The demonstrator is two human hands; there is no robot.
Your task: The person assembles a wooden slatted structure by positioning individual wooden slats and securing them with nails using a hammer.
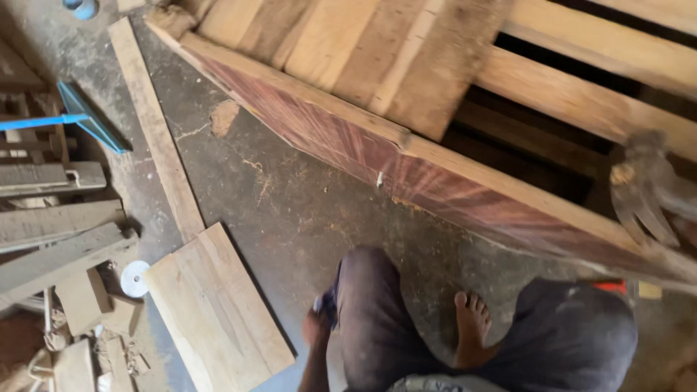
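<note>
wooden frame [465, 196], claw hammer [642, 192] blurred above it.

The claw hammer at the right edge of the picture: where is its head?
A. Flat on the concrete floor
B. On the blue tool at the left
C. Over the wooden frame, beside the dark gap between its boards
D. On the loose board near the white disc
C: the claw hammer is blurred but sits above the wooden frame, well off the concrete floor.
</note>
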